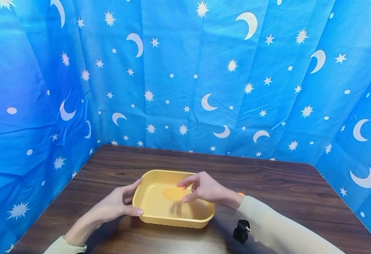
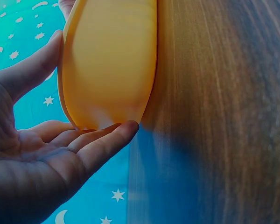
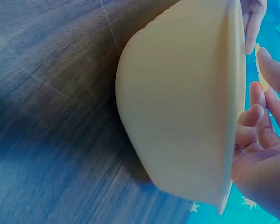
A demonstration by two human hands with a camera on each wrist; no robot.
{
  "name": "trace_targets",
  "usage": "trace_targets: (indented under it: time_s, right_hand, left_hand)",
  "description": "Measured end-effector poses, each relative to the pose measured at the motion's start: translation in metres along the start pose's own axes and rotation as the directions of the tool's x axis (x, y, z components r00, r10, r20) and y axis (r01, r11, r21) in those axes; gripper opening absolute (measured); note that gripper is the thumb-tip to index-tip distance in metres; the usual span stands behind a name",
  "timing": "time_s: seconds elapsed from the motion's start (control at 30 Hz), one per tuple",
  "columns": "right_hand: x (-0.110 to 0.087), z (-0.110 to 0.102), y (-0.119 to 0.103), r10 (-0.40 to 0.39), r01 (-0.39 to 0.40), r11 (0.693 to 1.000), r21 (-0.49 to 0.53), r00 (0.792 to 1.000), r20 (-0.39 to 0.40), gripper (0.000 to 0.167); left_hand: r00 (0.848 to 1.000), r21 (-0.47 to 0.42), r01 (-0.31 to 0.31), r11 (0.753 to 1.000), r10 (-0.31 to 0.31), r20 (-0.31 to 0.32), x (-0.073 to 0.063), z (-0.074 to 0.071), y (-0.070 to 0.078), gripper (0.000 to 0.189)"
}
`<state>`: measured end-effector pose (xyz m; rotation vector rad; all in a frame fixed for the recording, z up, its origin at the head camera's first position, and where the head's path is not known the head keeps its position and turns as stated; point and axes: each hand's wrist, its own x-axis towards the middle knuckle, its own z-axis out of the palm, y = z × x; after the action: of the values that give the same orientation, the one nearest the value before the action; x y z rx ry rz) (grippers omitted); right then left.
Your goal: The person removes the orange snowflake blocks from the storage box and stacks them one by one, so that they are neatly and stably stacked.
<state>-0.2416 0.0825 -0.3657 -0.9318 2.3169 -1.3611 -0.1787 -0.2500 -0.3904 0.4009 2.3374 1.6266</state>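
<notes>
A yellow rectangular tub [image 1: 185, 223] with rounded corners stands on the dark wooden table. My left hand [image 1: 112, 204] holds its left end, with thumb and fingers spread along the end wall; the left wrist view shows the fingers [image 2: 109, 140] against that wall. Over the tub's inside, my right hand [image 1: 204, 188] pinches a flat orange piece [image 1: 172, 193] with a rounded, bumpy outline. Seen edge-on in the right wrist view, the thin piece [image 3: 260, 70] sits between thumb and fingertips. Its right part is partly hidden by my fingers.
Another bit of orange [image 1: 241, 194] shows beside my right wrist, mostly hidden behind it. A small black device [image 1: 241, 231] is strapped at the right sleeve. Blue cloth [image 1: 172, 88] with white moons and stars hangs behind the table [image 1: 268, 183] and at both sides.
</notes>
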Motion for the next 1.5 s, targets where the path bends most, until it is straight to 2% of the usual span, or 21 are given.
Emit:
trace_targets:
  time_s: [0.23, 0.5, 0.63, 0.77, 1.03, 1.27, 1.5]
  right_hand:
    - [-0.016, -0.015, 0.0, -0.012, 0.01, 1.0, -0.029, 0.999, -0.043, 0.042]
    - [-0.037, -0.03, -0.001, 0.079, -0.073, 0.996, 0.056, 0.988, -0.129, 0.043]
    - [-0.049, -0.038, 0.005, 0.066, -0.058, 0.996, 0.06, 0.987, -0.148, 0.043]
    - [-0.064, -0.048, 0.013, 0.084, -0.076, 0.996, 0.049, 0.982, -0.17, 0.046]
    - [-0.091, -0.068, 0.032, 0.193, -0.183, 0.981, 0.064, 0.955, -0.228, 0.048]
    - [-0.112, -0.081, 0.057, 0.221, -0.2, 0.975, 0.101, 0.938, -0.269, 0.051]
    - [-0.128, -0.088, 0.073, 0.277, -0.272, 0.96, 0.061, 0.9, -0.337, 0.052]
  left_hand:
    - [1.0, 0.011, 0.002, 1.0, -0.002, 0.001, 0.0, 0.0, -0.001, 0.108]
    - [1.0, 0.008, -0.004, 1.0, 0.004, 0.001, 0.001, 0.0, -0.001, 0.107]
    - [1.0, 0.006, -0.012, 1.0, 0.012, 0.006, 0.001, -0.001, -0.002, 0.107]
    - [1.0, -0.002, -0.016, 1.0, 0.016, 0.013, 0.002, 0.0, -0.003, 0.107]
    - [1.0, -0.008, -0.018, 1.0, 0.018, 0.009, 0.001, -0.001, -0.003, 0.107]
    - [1.0, -0.005, -0.017, 1.0, 0.017, 0.005, 0.001, -0.001, -0.003, 0.107]
    - [1.0, -0.012, -0.023, 1.0, 0.023, 0.011, 0.001, 0.0, -0.003, 0.107]
